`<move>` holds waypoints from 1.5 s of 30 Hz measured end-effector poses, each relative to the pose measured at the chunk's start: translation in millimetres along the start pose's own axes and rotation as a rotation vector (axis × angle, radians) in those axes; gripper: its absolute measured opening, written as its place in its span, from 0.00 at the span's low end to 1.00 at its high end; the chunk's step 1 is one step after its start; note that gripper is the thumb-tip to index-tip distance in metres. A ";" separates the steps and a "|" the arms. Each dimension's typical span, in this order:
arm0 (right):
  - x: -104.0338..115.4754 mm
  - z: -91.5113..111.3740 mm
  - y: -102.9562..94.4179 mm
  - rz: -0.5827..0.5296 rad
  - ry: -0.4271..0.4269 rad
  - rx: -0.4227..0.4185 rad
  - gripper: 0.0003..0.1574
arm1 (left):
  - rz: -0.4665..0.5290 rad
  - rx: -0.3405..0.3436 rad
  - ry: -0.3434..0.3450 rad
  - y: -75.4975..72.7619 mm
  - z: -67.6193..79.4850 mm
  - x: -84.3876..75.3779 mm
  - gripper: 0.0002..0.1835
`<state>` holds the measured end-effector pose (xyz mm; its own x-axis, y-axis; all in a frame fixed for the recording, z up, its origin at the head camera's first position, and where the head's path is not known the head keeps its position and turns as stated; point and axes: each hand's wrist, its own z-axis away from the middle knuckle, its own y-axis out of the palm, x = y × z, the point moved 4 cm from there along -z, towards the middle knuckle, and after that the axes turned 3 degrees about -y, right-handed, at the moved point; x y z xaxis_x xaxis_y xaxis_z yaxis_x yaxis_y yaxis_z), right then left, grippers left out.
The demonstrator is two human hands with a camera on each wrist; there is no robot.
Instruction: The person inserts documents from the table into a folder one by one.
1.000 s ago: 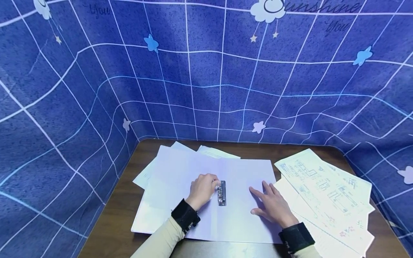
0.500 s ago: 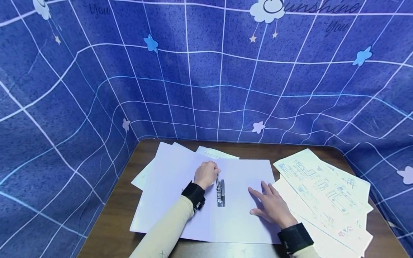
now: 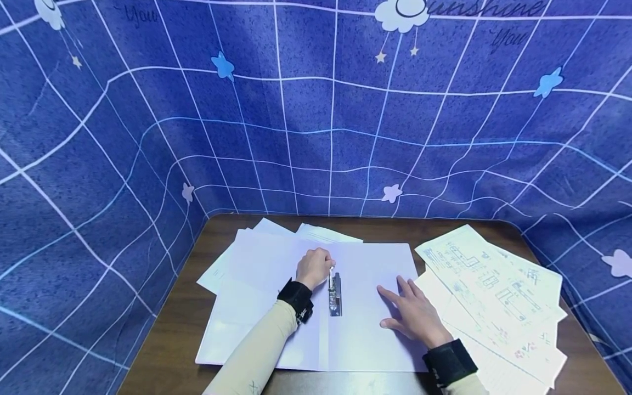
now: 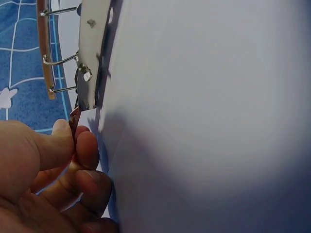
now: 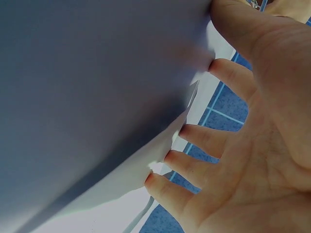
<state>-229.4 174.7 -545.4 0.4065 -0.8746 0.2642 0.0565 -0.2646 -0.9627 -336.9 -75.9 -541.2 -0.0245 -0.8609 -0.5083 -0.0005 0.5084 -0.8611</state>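
Note:
A white folder lies spread open on the table, with a metal ring clip near its spine. At the far end of that clip is my left hand. In the left wrist view, its thumb and forefinger pinch the clip's small metal lever; the other fingers are curled beneath. Beyond the lever, the clip's plate carries thin prongs joined to a narrow bar. My right hand rests on the folder's right side, fingers spread, fingertips on the surface in the right wrist view.
Overlapping sheets with printed diagrams lie to the right, reaching toward the brown table's right edge. More papers stick out from behind the folder. A blue patterned cloth hangs behind and on the left.
My left hand has moved from beside the clip's upper part to its far end, onto the lever. The right hand keeps its place on the folder. The head view has shifted slightly.

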 end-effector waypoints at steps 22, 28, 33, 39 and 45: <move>0.9 1.6 -0.1 -0.021 -0.030 -0.023 0.49 | -0.193 -0.030 0.181 -14.3 92.7 7.3 0.29; -1.8 1.4 0.2 -0.024 -0.019 -0.031 0.49 | -0.162 0.155 0.154 -4.7 120.4 17.2 0.49; -2.3 1.7 3.5 -0.041 -0.028 -0.025 0.49 | -0.189 0.183 0.164 1.4 126.1 21.8 0.56; -2.8 2.1 4.0 -0.033 -0.025 -0.027 0.49 | -0.180 0.210 0.184 1.0 127.7 25.5 0.58; -3.1 2.1 2.6 -0.027 -0.025 -0.037 0.49 | -0.181 0.228 0.200 1.4 128.3 26.5 0.58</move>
<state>-228.6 177.5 -548.8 0.4283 -0.8565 0.2882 0.0344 -0.3032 -0.9523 -209.3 -100.7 -557.6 -0.2398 -0.9041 -0.3537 0.1997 0.3106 -0.9293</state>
